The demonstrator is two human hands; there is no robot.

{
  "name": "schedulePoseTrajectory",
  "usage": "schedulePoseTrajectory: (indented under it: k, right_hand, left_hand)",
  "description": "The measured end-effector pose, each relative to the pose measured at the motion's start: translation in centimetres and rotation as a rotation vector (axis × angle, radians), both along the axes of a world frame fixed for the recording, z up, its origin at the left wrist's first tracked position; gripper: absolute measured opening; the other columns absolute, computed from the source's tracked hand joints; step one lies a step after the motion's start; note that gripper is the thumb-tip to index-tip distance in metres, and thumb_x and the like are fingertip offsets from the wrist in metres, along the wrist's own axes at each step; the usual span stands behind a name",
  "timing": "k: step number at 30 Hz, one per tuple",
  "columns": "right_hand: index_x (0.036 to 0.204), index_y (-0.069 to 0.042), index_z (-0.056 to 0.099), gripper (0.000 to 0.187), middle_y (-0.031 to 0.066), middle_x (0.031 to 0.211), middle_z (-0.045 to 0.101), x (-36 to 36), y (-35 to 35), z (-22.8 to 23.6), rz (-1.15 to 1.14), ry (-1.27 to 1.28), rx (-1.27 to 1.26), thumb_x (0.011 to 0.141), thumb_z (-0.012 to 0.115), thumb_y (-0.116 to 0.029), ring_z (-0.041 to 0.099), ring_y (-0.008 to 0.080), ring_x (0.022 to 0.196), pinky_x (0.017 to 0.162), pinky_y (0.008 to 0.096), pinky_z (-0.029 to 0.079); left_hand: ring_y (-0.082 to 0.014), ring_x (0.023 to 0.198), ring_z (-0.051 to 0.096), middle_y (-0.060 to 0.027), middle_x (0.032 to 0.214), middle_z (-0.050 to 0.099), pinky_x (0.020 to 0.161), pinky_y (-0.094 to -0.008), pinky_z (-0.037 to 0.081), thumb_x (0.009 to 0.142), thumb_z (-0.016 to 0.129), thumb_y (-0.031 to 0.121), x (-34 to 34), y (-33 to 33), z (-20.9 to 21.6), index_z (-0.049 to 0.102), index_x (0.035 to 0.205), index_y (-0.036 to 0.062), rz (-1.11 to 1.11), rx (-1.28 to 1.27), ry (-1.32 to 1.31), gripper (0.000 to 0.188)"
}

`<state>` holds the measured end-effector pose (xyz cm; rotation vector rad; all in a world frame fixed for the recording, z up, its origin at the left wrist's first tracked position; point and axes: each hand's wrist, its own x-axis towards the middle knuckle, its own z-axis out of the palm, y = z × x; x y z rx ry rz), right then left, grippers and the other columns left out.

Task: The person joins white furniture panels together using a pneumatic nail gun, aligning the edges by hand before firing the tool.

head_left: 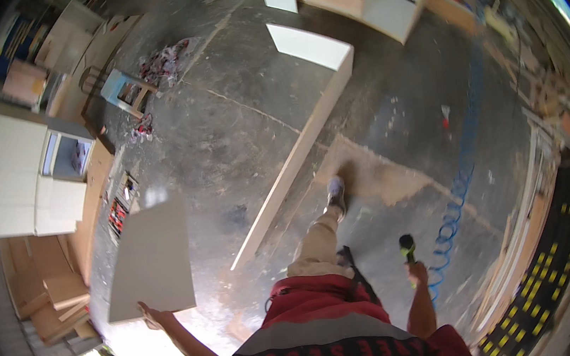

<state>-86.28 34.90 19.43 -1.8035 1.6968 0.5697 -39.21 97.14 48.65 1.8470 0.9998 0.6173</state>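
Head view: workshop, two hands in use. Hidden or unclear: the far fingers of the left hand (pixel 152 316), behind the grey panel (pixel 149 262); the exact kind of the black-and-green hand tool (pixel 408 248), whose handle is mostly covered by the right hand (pixel 418 275); the near end of the blue coiled hose (pixel 450 222), lost beside the right forearm (a join with the tool cannot be made out). Glare blurs the doorway side.

Edges and room: panel, four-sided, its near edge at the hand, its far edge close to the floor, contact uncertain. Concrete floor (pixel 225 157) extends between it and the long L-shaped board assembly (pixel 302 140), white at the far end. One shoe (pixel 335 189) is planted right of that assembly.

Pose: left arm reaching out to the left, fingers pinching the panel's near edge; right arm bent forward, fingers wrapped around the tool, its dark head pointing away from the body.
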Motion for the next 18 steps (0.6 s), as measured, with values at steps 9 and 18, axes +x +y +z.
schedulePoseTrajectory:
  k: [9, 18]
  right_hand:
    - [0.107, -0.003, 0.071, 0.056, 0.0217, 0.108, 0.073, -7.0, 22.1, 7.0, 0.118, 0.203, 0.142, 0.080, 0.074, -0.051, 0.069, 0.0387, 0.106, 0.090, 0.0476, 0.055]
    - [0.109, -0.013, 0.076, 0.038, 0.0097, 0.112, 0.075, -5.6, 41.5, 5.7, 0.295, 0.419, 0.206, 0.082, 0.064, -0.038, 0.072, 0.0261, 0.107, 0.087, 0.0401, 0.058]
  left_hand:
    - [-0.0368, 0.098, 0.063, -0.0300, 0.111, 0.063, 0.088, -0.0477, 0.052, 0.092, 0.065, 0.047, -4.1, 17.8, -3.0, 0.061, 0.108, -0.0166, -0.206, 0.523, 0.254, 0.066]
    - [-0.0418, 0.103, 0.061, -0.0316, 0.112, 0.061, 0.087, -0.0526, 0.051, 0.086, 0.066, 0.048, 3.5, 27.1, -8.7, 0.059, 0.114, -0.0121, -0.011, 0.201, 0.224, 0.067]
